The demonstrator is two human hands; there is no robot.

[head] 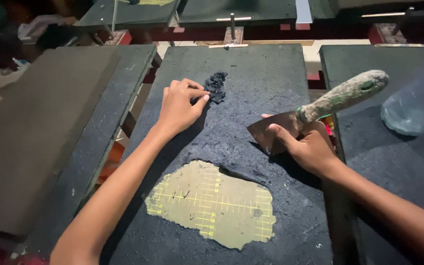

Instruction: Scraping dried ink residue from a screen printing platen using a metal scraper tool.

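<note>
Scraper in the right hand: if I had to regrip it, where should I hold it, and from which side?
Grip the scraper by its long rounded handle, which angles up to the right, free of the board. Come from the right, as the right hand does; its flat blade points left and is thin-edged.

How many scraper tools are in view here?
1. The scraper is gripped in the right hand, its blade over the dark-coated board. The left hand pinches a black clump. Others may be hidden off-frame.
</note>
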